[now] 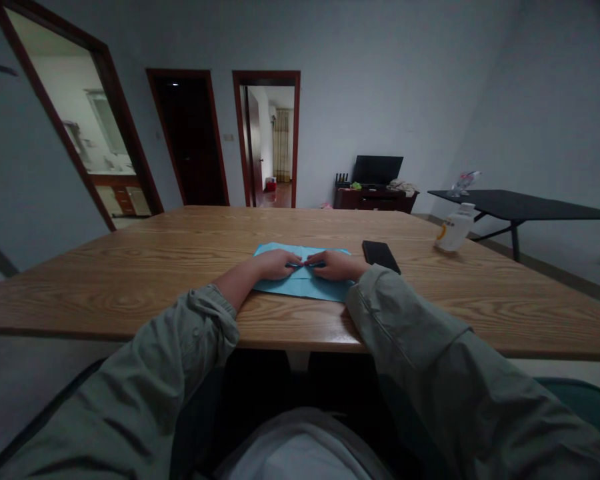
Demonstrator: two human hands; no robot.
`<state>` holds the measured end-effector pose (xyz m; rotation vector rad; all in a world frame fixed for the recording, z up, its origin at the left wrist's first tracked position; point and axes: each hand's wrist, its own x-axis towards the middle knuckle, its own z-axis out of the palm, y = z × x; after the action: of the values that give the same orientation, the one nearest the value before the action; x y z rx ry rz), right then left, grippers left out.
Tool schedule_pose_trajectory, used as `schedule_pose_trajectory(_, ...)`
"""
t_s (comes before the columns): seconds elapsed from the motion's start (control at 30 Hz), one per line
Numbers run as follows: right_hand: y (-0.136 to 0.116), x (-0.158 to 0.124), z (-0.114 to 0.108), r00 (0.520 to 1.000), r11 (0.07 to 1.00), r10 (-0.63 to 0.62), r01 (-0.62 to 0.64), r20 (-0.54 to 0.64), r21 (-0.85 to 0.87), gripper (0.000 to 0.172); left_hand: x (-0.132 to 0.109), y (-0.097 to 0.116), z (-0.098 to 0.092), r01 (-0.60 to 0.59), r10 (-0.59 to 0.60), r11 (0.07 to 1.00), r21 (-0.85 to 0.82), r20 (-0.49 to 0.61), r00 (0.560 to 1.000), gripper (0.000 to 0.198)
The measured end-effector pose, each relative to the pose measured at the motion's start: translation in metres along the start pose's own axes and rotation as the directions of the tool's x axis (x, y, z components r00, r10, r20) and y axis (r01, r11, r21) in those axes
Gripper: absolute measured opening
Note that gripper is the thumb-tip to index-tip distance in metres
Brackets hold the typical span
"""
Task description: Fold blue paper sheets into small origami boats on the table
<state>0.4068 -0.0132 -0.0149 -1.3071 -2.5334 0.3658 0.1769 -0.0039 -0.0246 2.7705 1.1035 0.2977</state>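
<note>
A sheet of light blue paper [300, 287] with crease lines lies on the wooden table in front of me. My left hand [279, 264] rests on its left half, fingers bent and closed on the paper near the middle. From the other side my right hand [336, 265] does the same, its thumb and fingers pinched at the paper close to the left fingertips. The two hands nearly meet over the sheet's centre. The paper under both palms is hidden.
A black phone-like slab [381, 257] lies just right of the paper. Farther right stands a translucent bottle [454, 229] on the wooden table [145, 267]. A black table [525, 203] stands beyond on the right; a monitor [379, 170] sits on a cabinet at the back wall.
</note>
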Motion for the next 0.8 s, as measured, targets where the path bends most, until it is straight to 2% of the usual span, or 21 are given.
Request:
schedule_pose_trajectory(0.2,0.004,0.0,0.0,0.994,0.999,-0.053,0.052,0.097,0.016,0.063,-0.003,0.004,-0.009,-0.086,0.086,0.996,-0.031,0.002,0.996,0.035)
schedule_pose_trajectory(0.3,0.007,0.0,-0.001,0.991,0.998,-0.054,0.053,0.123,0.019,0.069,-0.004,0.002,-0.012,-0.064,0.068,0.993,-0.096,0.037,0.997,0.05)
schedule_pose_trajectory(0.4,0.009,0.0,-0.001,0.992,0.998,-0.058,0.055,0.115,0.03,0.064,-0.005,0.001,-0.013,-0.046,0.051,0.993,-0.109,0.042,0.998,0.054)
schedule_pose_trajectory(0.6,0.007,0.0,-0.001,0.996,0.997,-0.054,0.05,0.07,0.051,0.04,-0.007,0.003,-0.015,0.075,-0.075,0.988,-0.135,0.003,0.997,0.039)
schedule_pose_trajectory(0.8,0.006,0.0,-0.003,0.999,0.997,0.008,-0.011,0.04,0.08,0.03,-0.009,0.003,-0.018,0.08,-0.091,0.971,-0.226,-0.038,0.995,0.035)
